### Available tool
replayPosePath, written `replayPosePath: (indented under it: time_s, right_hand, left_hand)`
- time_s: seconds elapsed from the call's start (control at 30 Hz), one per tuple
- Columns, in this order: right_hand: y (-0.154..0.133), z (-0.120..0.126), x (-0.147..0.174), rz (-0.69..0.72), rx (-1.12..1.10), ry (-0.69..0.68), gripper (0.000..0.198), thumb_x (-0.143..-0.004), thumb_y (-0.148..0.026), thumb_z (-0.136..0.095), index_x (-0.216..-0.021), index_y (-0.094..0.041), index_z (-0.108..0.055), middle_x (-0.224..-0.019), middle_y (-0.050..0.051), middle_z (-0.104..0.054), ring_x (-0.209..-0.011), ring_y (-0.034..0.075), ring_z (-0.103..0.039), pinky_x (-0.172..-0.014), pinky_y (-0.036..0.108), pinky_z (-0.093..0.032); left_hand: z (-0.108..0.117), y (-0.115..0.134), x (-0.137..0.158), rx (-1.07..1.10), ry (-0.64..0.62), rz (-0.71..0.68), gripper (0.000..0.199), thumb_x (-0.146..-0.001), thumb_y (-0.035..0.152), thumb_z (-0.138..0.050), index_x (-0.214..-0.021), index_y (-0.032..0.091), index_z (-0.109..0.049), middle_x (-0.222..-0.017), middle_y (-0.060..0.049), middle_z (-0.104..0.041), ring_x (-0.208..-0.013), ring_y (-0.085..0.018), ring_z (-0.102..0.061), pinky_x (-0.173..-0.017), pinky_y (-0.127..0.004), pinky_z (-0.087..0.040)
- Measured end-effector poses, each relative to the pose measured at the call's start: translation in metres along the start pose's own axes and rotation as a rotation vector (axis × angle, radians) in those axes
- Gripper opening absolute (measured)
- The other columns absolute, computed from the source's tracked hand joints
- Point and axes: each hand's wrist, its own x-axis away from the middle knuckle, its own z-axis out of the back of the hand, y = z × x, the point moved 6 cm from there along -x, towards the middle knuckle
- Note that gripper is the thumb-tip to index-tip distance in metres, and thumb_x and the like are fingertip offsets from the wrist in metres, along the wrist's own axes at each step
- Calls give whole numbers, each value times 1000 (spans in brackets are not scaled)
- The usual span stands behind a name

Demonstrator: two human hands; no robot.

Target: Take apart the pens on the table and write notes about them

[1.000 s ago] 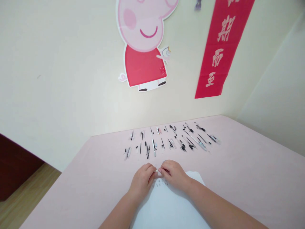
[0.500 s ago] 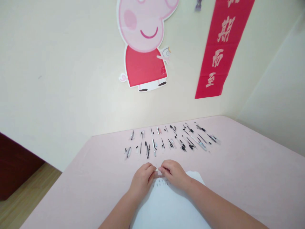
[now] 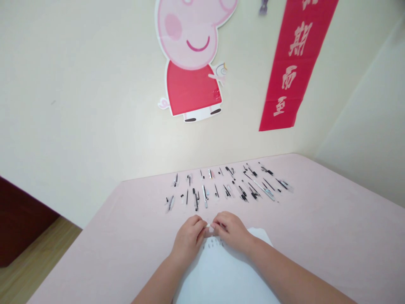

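Piece [image 3: 208, 225], pale and tiny, pinched between left hand [image 3: 189, 236] and right hand [image 3: 230, 230] at 12 o'clock of the paper [image 3: 221, 274], could slip if 1 of the 2 pinches slackens.

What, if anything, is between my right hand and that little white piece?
Nothing visible. The right hand and left hand have their fingers at the white piece; the pen parts lie beyond, out of the way.

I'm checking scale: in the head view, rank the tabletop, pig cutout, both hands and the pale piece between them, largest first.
1. Tabletop
2. Pig cutout
3. Left hand and right hand: too alike to rank
4. Pale piece
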Motion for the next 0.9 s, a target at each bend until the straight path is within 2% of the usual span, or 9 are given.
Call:
replayPosePath:
  time_s: [0.17, 0.5, 0.9]
  right_hand:
    - [1, -1, 1, 17, -40, 32, 7, -79, -14, -56, -78, -18, -61, -71, 0, -58, -68, 14, -50, -65, 26, -38]
    - [11, 4, -2, -68, -69, 130, 14, -77, -9, -55, -84, -18, -63, -78, 3, -61, -72, 16, -53, -70, 29, -42]
    - [6, 3, -1, -49, 44, 84, 15, -77, -6, -52, -81, -18, -62, -79, 4, -59, -77, 17, -53, -72, 30, -41]
  left_hand:
    - [0, -4, -1, 6, 13, 26, 20, -89, 25, -42, -89, 21, -61, -88, -6, -58, -84, -20, -55, -74, -32, -44]
    - [4, -10, -2, 14, 57, 89, 21, -89, 25, -40, -83, 21, -60, -84, -5, -58, -81, -19, -57, -73, -32, -45]
    - [7, -15, -2, 47, 126, 88, 17, -90, 23, -42, -87, 19, -58, -86, -4, -58, -83, -18, -57, -75, -31, -45]
